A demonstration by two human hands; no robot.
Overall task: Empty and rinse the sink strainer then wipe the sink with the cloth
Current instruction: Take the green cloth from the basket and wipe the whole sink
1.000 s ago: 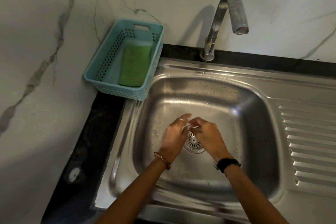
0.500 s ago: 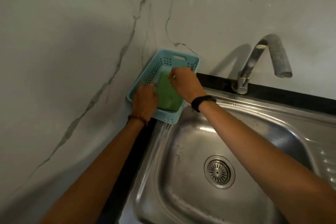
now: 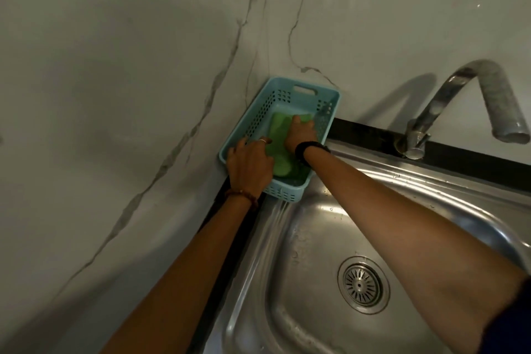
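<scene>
Both hands gone from the drain to the basket inside a second. Seen a second earlier working together at the strainer (image 3: 363,284); now reached into the blue plastic basket (image 3: 313,181) at eleven o'clock from the sink (image 3: 301,261), hard against the marbled wall (image 3: 115,95). Strainer left seated in the drain hole at five o'clock in the frame, apart from both arms. No water seen at the tap (image 3: 459,100), at two o'clock from the basket. Judged from that: strainer step apparently set aside or finished, wiping step in preparation.

Green cloth (image 3: 280,135) lying flat on the basket floor. Long axis run along the basket's own, from roughly seven o'clock to one o'clock, far end pointed towards the wall corner. Near end partly hidden under the left hand.

Right hand (image 3: 300,131) laid on the far half of the cloth, fingers spread and pressed down rather than curled round it; no pinch visible. Left hand (image 3: 250,164) rested over the basket's near left rim, fingers reaching onto the cloth edge; whether gripped or merely steadied, impossible to tell.
</scene>
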